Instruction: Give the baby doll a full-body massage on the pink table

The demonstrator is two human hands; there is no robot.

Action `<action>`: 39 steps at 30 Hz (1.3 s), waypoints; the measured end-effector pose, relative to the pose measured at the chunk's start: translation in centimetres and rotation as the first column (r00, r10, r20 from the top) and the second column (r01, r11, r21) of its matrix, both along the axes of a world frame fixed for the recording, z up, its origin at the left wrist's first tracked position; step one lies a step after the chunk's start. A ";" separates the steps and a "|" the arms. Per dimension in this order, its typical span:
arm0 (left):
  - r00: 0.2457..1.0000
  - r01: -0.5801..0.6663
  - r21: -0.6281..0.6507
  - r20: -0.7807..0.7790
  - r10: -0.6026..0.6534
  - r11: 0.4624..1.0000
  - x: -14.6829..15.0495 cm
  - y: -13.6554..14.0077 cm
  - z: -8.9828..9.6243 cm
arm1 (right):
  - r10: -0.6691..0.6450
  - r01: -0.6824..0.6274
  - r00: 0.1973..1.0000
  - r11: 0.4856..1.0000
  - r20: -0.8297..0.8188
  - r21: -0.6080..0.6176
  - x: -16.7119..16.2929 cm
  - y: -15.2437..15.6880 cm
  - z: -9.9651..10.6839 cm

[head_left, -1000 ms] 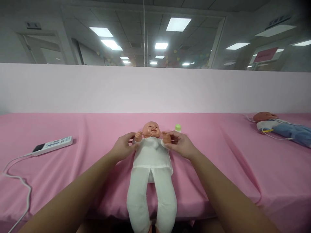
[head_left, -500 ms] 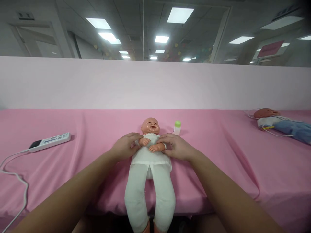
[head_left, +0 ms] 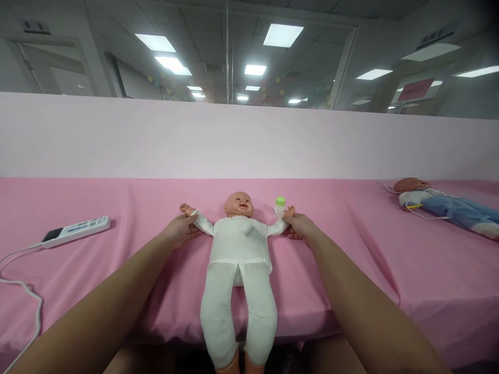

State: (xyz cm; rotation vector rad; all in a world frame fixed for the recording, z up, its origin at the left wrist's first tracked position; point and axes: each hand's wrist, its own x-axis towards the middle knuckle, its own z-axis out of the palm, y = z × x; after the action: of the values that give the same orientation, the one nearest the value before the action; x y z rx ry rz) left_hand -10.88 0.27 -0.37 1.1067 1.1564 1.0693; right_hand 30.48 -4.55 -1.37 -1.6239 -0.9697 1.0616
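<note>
Seemingly to hold its arms wide, left hand (head_left: 178, 230) and right hand (head_left: 304, 228) each have fingers lightly closed round a cuff of the doll (head_left: 239, 240), face-up at lower centre of the frame, legs overhanging the counter (head_left: 331, 254), probably for reach.

There are 2 dolls (head_left: 240, 240) (head_left: 448, 205), 1 bottle (head_left: 279, 206) and 1 power strip (head_left: 80, 231).

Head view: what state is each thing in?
White-clad doll: face up, arms spread, legs over the edge
Left grip: holding a sleeve
Right grip: holding the other sleeve
Bottle: upright, green cap on
Power strip: lying flat, corded
Blue-clad doll: lying down
Pink cloth: spread, creased
Ceiling lights: lit
</note>
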 end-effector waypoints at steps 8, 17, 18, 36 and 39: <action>0.995 0.078 0.441 -0.091 -0.043 0.894 1.1 -2.1 1.5 | 0.424 -0.359 0.905 0.807 -0.037 0.469 -2.3 -2.1 2.3; 0.535 0.700 0.515 -0.837 0.115 0.495 3.6 -4.8 2.5 | 0.671 -0.784 0.617 0.571 0.412 0.243 -5.1 -4.4 3.5; 0.500 0.713 0.503 -0.853 0.149 0.489 3.7 -4.8 2.4 | 0.674 -0.798 0.594 0.563 0.439 0.215 -5.4 -4.5 3.5; 0.948 -0.184 0.161 -0.233 0.219 0.970 0.3 -0.2 0.1 | 0.034 0.023 0.972 0.971 -0.232 0.238 -0.2 -0.2 1.3; 0.960 -0.202 0.058 -0.186 0.209 0.978 -0.1 0.6 -0.3 | -0.085 0.108 0.972 0.989 -0.217 0.099 0.5 0.7 0.1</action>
State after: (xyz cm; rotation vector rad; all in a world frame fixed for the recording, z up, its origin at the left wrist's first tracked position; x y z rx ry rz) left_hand -11.01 0.88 -0.64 1.1570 1.4344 1.1671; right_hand 30.97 -3.80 -1.30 -1.4207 -0.7854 1.0716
